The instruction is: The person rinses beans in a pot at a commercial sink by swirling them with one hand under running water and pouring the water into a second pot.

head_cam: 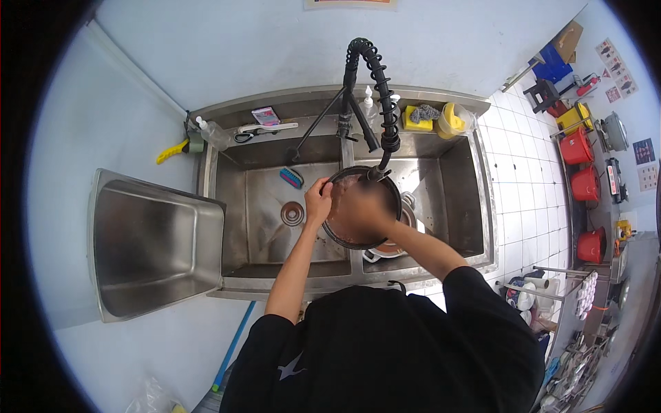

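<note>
A round dark-rimmed pot (pixel 341 229) is held over the divider of a double stainless steel sink (pixel 352 266). Reddish-brown liquid shows inside it. My left hand (pixel 318 200) grips its left rim, thumb on the edge. Over the pot's right half is my right hand (pixel 369 209); a blur covers it, so its fingers and anything in them are hidden. Just above the pot's far rim hangs the spray head (pixel 380 173) of a black spring faucet (pixel 379 72). Partly under the pot, a second pot with metal handles (pixel 371 255) sits in the right basin.
A blue-and-pink scrub brush (pixel 292 177) and a drain (pixel 293 213) are in the left basin. Along the back ledge stand a pump bottle (pixel 213 135), scissors (pixel 248 135), a yellow sponge (pixel 416 118) and a plastic tub (pixel 454 122). A deep steel pan (pixel 155 245) adjoins the sink's left side.
</note>
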The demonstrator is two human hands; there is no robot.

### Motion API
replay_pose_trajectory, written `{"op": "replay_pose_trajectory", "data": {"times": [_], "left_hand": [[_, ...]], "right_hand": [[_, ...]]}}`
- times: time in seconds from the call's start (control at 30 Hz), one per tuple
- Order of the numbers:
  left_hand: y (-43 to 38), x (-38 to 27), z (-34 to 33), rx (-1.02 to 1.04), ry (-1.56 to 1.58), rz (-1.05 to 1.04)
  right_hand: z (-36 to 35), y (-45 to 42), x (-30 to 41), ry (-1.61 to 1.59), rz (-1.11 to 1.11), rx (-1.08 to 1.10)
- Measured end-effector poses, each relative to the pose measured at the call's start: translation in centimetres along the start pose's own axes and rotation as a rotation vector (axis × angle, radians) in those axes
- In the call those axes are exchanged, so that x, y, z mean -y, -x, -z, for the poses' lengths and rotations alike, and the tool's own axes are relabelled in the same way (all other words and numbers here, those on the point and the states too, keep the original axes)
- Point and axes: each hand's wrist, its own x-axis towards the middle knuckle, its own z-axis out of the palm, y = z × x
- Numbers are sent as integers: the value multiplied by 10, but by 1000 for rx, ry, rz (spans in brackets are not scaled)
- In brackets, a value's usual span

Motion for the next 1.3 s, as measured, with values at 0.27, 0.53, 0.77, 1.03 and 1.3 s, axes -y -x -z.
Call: {"op": "replay_pose_trajectory", "data": {"times": [0.27,0.53,0.77,1.03,1.3], "left_hand": [[3,7,1,12,50,26],[4,11,3,14,69,39],[-2,-9,-10,60,38,16],[7,6,4,29,116,94],[2,2,-4,89,102,108]], "right_hand": [[-4,32,6,147,-23,174],[28,27,7,-59,99,-135],[-48,-5,-10,228,-40,262],[78,53,-36,-84,185,245],[48,39,-161,-2564,-530,-278]]}}
